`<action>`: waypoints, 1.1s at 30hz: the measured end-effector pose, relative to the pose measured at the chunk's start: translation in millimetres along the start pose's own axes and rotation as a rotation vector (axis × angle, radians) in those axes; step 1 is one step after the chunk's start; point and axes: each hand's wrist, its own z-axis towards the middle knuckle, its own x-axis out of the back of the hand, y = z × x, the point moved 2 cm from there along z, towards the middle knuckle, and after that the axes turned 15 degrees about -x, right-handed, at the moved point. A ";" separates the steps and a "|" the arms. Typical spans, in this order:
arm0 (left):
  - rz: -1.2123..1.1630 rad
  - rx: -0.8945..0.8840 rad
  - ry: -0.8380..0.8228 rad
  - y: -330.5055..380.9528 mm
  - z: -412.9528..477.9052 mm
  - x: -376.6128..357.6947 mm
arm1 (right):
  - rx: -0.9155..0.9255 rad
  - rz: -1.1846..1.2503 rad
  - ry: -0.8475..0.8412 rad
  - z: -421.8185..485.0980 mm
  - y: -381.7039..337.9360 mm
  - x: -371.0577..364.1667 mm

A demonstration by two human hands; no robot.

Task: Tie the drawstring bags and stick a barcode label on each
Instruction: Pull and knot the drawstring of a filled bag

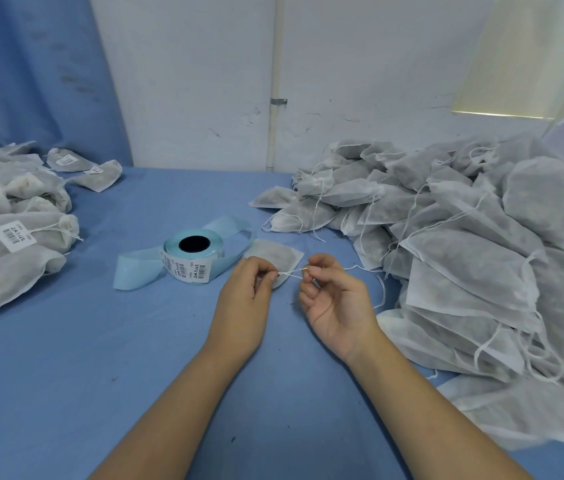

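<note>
One small white drawstring bag [275, 254] lies on the blue table [107, 358] just beyond my hands. My left hand [244, 292] pinches the bag's gathered neck and one end of its white drawstring [293, 271]. My right hand [334, 296] pinches the other end between thumb and forefinger, palm turned up. The string runs taut between the two hands. A roll of barcode labels [192, 252] on light blue backing sits left of the bag, with a loose strip of backing curling out on both sides.
A large heap of white bags [474, 244] with loose strings fills the right side. A pile of tied bags [14, 216], some with barcode labels, lies at the left. A white wall with a pipe [275, 98] stands behind the table.
</note>
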 end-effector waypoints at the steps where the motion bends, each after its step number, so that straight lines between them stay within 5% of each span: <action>1: 0.006 0.007 0.000 -0.6 0.0 0.1 | 0.002 -0.017 -0.003 -0.4 0.0 -0.3; 4: 0.044 0.008 -0.011 0.0 0.2 2.7 | 0.002 -0.086 -0.006 -1.6 1.0 -0.6; 8: 0.497 -0.216 -0.057 4.2 -2.8 5.7 | 0.029 -0.094 0.035 -1.4 -2.8 4.0; 13: 0.542 -0.339 -0.135 5.8 -2.4 2.1 | 0.033 0.020 -0.030 -3.3 -7.3 3.1; 23: 0.230 -0.179 0.197 -0.5 -1.0 15.6 | 0.064 0.023 -0.041 -4.8 -2.7 -5.1; 29: -0.043 0.011 0.511 -4.3 -1.1 22.5 | 0.099 -0.383 0.187 -2.8 10.6 -5.9; 33: -0.115 0.044 0.589 -9.5 1.0 25.6 | 0.080 -0.388 0.255 1.3 17.7 -6.0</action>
